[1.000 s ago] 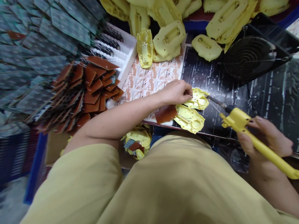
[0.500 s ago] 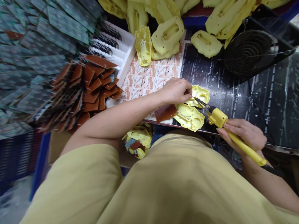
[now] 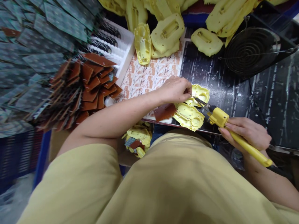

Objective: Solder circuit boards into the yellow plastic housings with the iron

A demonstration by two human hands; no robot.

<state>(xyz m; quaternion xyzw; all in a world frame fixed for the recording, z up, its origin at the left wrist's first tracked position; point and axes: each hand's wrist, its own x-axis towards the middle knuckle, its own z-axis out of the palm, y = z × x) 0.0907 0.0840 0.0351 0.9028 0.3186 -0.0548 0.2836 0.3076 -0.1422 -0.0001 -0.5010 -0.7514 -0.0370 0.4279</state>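
My right hand (image 3: 251, 132) is wrapped round the yellow handle of a soldering iron (image 3: 249, 149), whose dark metal tip points left. That tip is over the farther yellow plastic shell (image 3: 201, 92), close to the fingers of my left hand (image 3: 177, 89). Pinched together at this shell's left side, the left fingers hide whatever they hold. A nearer yellow shell (image 3: 191, 119), with thin wires inside it, lies just below. Beside it on the left is a brown circuit board (image 3: 164, 112), partly under my left wrist.
Stacked brown boards (image 3: 93, 84) and greenish boards (image 3: 53, 37) fill the left. A white foam tray (image 3: 127, 51) holds dark wired parts. More yellow shells (image 3: 167, 34) lie at the back, near a black fan (image 3: 251, 51). Below the table edge is a heap of yellow parts (image 3: 140, 135).
My right hand and the rear of the soldering iron have shifted slightly right, while its tip stays at the same shell. My left hand has hardly moved.
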